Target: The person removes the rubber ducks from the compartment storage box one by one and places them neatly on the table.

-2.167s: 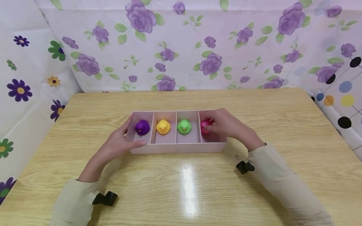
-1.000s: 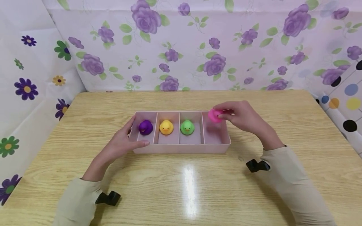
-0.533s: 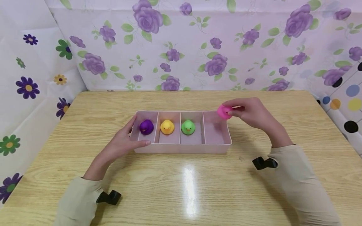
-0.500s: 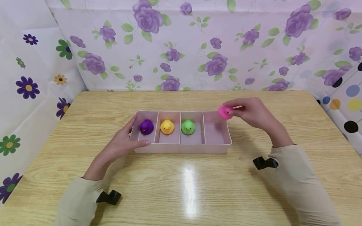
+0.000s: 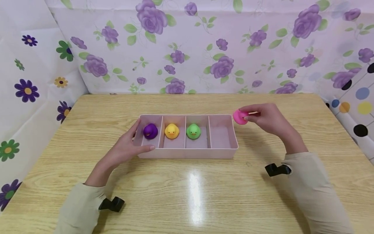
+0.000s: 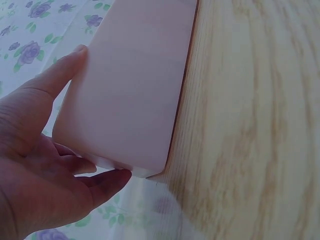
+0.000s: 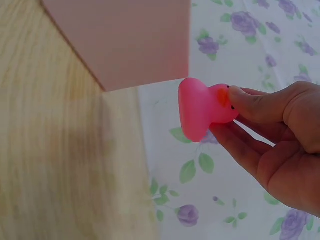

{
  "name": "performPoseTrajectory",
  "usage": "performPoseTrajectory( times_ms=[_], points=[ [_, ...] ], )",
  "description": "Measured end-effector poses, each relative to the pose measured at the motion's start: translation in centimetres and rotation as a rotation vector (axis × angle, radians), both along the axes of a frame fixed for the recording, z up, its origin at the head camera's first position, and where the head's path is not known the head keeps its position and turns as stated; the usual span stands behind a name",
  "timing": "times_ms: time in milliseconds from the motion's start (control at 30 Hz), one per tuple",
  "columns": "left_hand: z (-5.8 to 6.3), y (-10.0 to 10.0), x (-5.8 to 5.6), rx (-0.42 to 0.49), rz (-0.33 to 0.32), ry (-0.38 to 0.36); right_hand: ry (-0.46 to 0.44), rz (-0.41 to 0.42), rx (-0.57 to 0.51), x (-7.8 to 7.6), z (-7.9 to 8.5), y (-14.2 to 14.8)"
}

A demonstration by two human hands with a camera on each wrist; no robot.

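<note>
A pale pink divided box (image 5: pixel 187 153) stands on the table. Its compartments hold, from the left, a purple rubber duck (image 5: pixel 150 131), a yellow one (image 5: pixel 171 131) and a green one (image 5: pixel 193 131); the rightmost compartment is bare. My left hand (image 5: pixel 125 144) grips the box's left end, thumb on the front rim; the left wrist view shows the fingertips against the end wall. Between thumb and fingers, my right hand (image 5: pixel 267 119) pinches a pink rubber duck (image 7: pixel 197 107) by its head. That duck hangs in the air just beyond the box's right end.
Wooden table (image 5: pixel 163 188) surface surrounds the box. Behind it rises a floral cloth (image 5: pixel 190 45), with patterned sheets at both sides. A black wrist mount (image 5: pixel 112 204) sits on the left sleeve and a black mount (image 5: pixel 277 169) on the right one.
My right hand lifted the pink duck out of the rightmost compartment and carried it rightward past the box's end wall. My left hand has kept its hold on the box.
</note>
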State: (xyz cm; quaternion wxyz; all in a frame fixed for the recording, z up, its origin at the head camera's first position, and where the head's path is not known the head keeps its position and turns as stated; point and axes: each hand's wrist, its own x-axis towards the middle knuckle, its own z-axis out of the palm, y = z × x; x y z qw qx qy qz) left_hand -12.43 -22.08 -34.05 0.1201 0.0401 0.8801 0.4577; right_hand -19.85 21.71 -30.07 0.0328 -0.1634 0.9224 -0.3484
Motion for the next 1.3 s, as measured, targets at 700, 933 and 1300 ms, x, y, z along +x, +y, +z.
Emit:
performPoseTrajectory(
  times_ms=[700,933,1300],
  points=[
    [0.0,0.1,0.1,0.003,-0.002,-0.01,-0.081,0.038,0.03,-1.5,-4.0,0.6],
    [-0.1,0.1,0.1,0.011,-0.005,-0.004,-0.129,0.063,0.061,-1.6,-4.0,0.6],
    [-0.1,-0.1,0.1,0.032,-0.007,-0.003,-0.13,0.134,0.11,-1.6,-3.4,0.3]
  ],
)
